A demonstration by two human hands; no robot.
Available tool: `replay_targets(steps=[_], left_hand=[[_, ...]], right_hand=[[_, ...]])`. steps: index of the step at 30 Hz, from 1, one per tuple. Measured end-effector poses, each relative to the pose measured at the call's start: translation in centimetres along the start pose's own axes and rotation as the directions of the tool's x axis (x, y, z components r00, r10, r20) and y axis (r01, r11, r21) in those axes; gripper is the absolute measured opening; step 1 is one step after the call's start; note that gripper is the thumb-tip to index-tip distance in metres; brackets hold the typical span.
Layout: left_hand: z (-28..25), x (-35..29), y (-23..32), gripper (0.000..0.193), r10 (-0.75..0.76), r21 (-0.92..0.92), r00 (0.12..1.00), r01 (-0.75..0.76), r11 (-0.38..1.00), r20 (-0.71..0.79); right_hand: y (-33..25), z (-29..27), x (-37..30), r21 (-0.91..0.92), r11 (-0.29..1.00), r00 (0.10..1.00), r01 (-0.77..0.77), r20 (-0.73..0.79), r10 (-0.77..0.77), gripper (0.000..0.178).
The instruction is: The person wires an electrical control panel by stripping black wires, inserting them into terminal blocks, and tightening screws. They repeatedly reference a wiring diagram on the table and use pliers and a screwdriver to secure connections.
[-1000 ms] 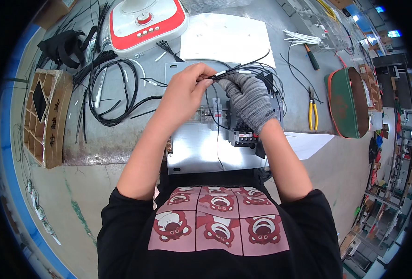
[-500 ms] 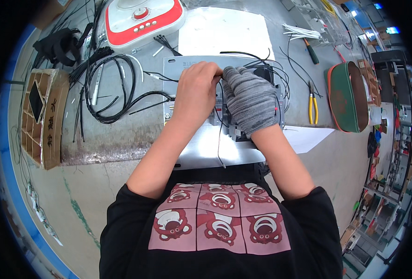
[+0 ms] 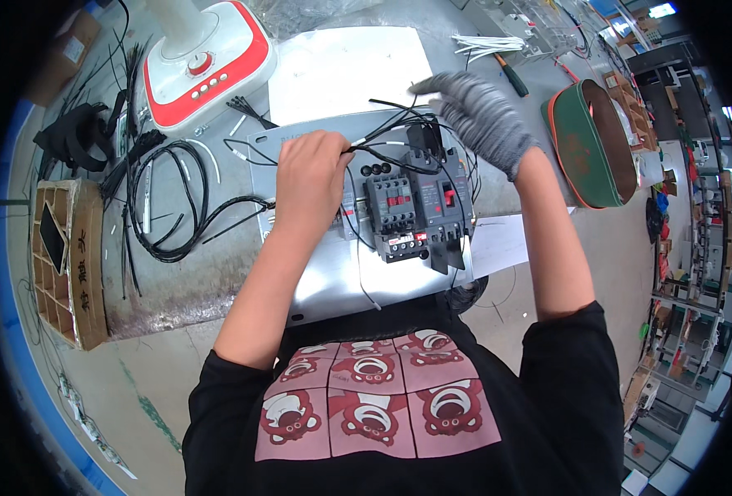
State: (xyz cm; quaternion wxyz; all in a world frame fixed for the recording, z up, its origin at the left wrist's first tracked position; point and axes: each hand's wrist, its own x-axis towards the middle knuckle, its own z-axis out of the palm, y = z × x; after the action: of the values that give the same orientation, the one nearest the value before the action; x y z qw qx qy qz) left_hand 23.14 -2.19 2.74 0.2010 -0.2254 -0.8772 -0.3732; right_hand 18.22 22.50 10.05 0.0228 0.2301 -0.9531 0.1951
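Note:
My bare left hand (image 3: pixel 312 174) rests over the left part of a metal mounting plate (image 3: pixel 325 285), its fingers closed round a bunch of thin black wires (image 3: pixel 374 149). To the right of these fingers, a contactor (image 3: pixel 392 202) and a black circuit breaker with a red switch (image 3: pixel 442 197) sit on the plate. My right hand (image 3: pixel 486 120), in a grey knitted glove, is raised beyond the breaker. Its fingers stretch leftward, slightly blurred, over the far wire ends; no held wire can be made out. One loose wire (image 3: pixel 361 273) hangs down across the plate.
Left of the plate lie a coil of black cable (image 3: pixel 163 240) and a divided cardboard box (image 3: pixel 89 273). A white and red fan base (image 3: pixel 209 70) and white paper (image 3: pixel 349 70) are at the back. A green bin (image 3: pixel 585 149) and a screwdriver (image 3: pixel 512 76) are on the right.
My right hand has left my left hand's fingertips and moved up and right, its fingers now extended. The contactor and breaker have come into sight. The view has shifted.

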Motion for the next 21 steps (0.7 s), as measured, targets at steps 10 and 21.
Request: replay_targets(steps=[10,21], left_hand=[[0.6,1.3,-0.2,0.013,-0.115,0.065,0.976,0.105,0.992,0.183],[1.4,3.4,-1.6,0.017,-0.325,0.008,0.819,0.365,0.931,0.473]], right_hand=[[-0.3,0.0,2.5,-0.099,0.994,0.86,0.052,0.511,0.005,0.042],[7.0,0.5,-3.6,0.367,0.858,0.933,-0.358,0.165,0.319,0.019]])
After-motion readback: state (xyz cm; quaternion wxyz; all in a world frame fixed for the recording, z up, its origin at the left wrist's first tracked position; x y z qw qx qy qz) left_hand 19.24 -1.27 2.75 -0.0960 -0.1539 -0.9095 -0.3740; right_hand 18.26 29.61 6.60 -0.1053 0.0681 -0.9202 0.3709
